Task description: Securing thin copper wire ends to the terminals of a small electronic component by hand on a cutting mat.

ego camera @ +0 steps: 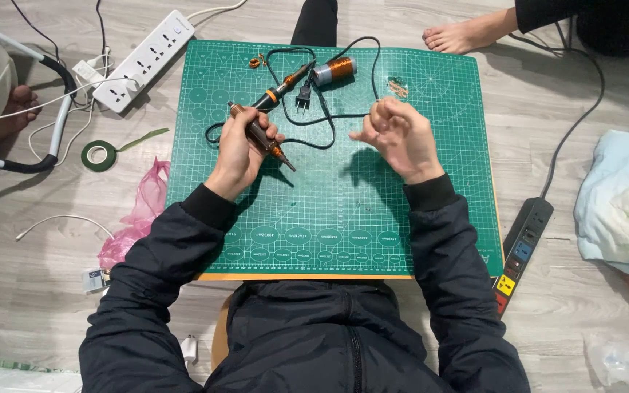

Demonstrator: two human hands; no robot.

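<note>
Soldering iron (260, 132) held in the left hand (240, 149) above a green cutting mat (343, 211) on the floor, left of centre in the frame.

Left hand is closed around the brown handle, tip aimed down and right just over the mat. Right hand (394, 135) hovers near centre, fingers curled and pinched together; whether it grips a thin wire cannot be told. Judged from this pose, a steady low grip and a tip kept clear of the black cord (322, 116) looping beside it would serve well. A second orange-collared iron (285, 87) and a copper wire spool (336, 70) lie at upper centre. Small copper bits near the mat's top edge are too small to identify.
</note>
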